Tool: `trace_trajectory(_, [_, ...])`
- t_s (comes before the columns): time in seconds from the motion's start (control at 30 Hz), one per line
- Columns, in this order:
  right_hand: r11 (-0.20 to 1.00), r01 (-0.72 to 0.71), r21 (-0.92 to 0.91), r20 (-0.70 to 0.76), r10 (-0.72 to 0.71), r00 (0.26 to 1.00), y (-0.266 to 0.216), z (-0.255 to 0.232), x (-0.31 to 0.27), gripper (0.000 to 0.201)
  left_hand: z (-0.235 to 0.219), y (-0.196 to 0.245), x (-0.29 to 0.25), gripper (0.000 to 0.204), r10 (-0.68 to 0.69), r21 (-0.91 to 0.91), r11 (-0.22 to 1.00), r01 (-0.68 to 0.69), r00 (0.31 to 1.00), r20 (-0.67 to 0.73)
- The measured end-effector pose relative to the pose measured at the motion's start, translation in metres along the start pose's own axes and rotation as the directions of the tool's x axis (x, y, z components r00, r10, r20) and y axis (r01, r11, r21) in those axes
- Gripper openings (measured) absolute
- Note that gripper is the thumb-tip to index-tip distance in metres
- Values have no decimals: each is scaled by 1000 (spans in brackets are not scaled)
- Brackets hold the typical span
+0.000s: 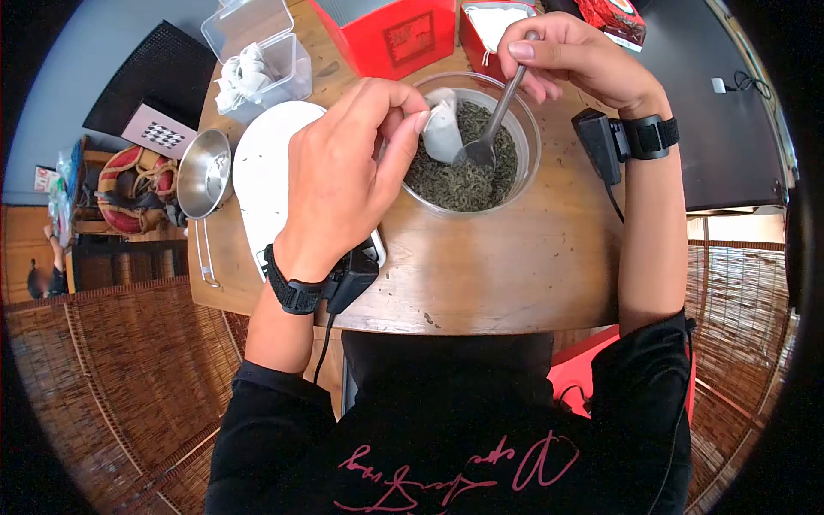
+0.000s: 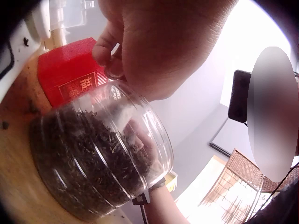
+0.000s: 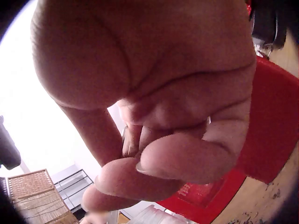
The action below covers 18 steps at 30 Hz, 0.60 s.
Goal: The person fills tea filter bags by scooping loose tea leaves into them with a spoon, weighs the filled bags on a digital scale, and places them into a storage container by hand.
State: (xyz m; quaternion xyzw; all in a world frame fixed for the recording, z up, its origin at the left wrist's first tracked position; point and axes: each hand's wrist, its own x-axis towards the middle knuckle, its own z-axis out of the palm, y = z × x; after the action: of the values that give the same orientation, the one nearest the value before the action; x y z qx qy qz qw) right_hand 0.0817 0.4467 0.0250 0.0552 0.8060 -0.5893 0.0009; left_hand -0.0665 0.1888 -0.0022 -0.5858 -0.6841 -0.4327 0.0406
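In the head view a clear round plastic jar [image 1: 534, 163] holds dark dried tea leaves [image 1: 468, 190]. My left hand [image 1: 339, 159] pinches the top edge of a small white tea bag [image 1: 443, 137] between thumb and forefinger, over the left part of the jar. My right hand [image 1: 584, 60] grips the handle of a metal spoon [image 1: 505, 105] from above, and its bowl rests in the leaves beside the bag. Through the jar wall [image 2: 161, 140] in the left wrist view, the leaves show heaped inside. The right wrist view shows the curled fingers [image 3: 182, 158] up close.
Left of the jar lies a white rounded flat device [image 1: 268, 159] with scattered leaf bits. Beyond it stand a metal cup [image 1: 203, 180] and an open clear box [image 1: 296, 73] of white bags. Red boxes [image 1: 390, 39] line the back. Leaf crumbs dot the wooden table [image 1: 515, 275].
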Motion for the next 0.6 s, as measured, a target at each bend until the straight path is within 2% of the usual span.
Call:
trace_trajectory(0.13, [998, 39, 41, -93, -35, 995, 4, -10, -7, 34, 1, -3, 3, 8, 48, -23, 999, -48, 999, -21])
trace_trajectory(0.2, [993, 51, 110, -65, -44, 997, -3, -14, -10, 33, 0, -3, 1, 7, 65, -28, 998, -64, 998, 11])
trace_trajectory(0.27, [954, 137, 265, -154, -98, 983, -1, -20, -15, 23, -1, -3, 0, 6, 81, -38, 996, -79, 996, 44])
trace_trajectory(0.3, [936, 175, 306, -181, -123, 976, -2, -21, -16, 26, -2, -3, 1, 5, 103, -48, 994, -100, 993, 65])
trace_trajectory(0.33, [935, 178, 307, -185, -124, 975, -4, -22, -19, 26, -3, 0, 1, 5, 106, -47, 994, -103, 992, 69])
trace_trajectory(0.4, [928, 262, 264, -300, -179, 937, -11, -21, -23, 27, -3, 5, 1, 7, 56, -57, 997, -52, 995, 81])
trace_trajectory(0.6, [946, 265, 186, -324, -195, 926, -19, -28, -23, 25, -3, 2, 0, 8, 113, -76, 991, -107, 990, 88])
